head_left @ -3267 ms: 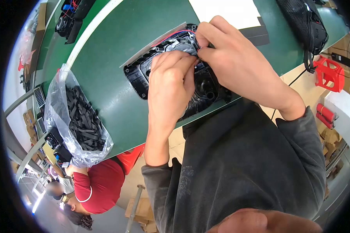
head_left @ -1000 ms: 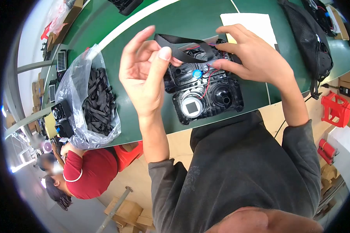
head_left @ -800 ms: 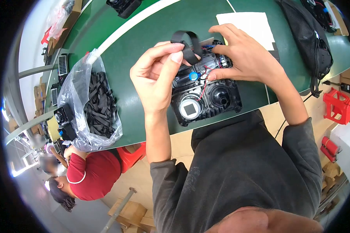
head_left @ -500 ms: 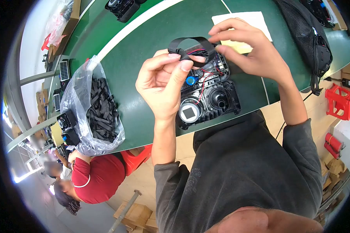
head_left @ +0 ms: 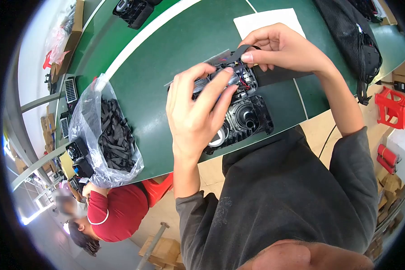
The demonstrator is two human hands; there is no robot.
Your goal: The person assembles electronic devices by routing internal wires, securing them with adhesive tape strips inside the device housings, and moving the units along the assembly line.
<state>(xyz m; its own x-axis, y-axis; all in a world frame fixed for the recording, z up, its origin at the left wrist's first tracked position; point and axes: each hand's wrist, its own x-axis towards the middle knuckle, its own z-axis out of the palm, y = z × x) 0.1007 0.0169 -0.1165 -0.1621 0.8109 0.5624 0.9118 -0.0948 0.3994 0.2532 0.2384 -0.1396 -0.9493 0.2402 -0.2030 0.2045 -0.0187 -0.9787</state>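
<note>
My right hand (head_left: 285, 49) pinches a black webbing strap (head_left: 240, 52) between thumb and fingers. The strap curves down to the left over an opened black electronic housing (head_left: 261, 114). My left hand (head_left: 195, 105) is over the housing's left side, its curled fingers apart. Whether its fingertips touch the parts beneath is unclear. Wires and small parts show in the upper half of the housing. The lower half has a round black cone (head_left: 247, 119) and a round white-faced part (head_left: 218, 138), partly hidden by my left hand.
A clear plastic bag (head_left: 87, 119) of black straps (head_left: 114, 135) lies at the left. White paper (head_left: 270, 22) and a black bag (head_left: 353, 45) are on the green table (head_left: 166, 54). A person in red (head_left: 121, 211) sits at the lower left.
My left hand has let go of the looped strap and moved down-left over the housing. My right hand has taken hold of the strap, which is now drawn out to the right.
</note>
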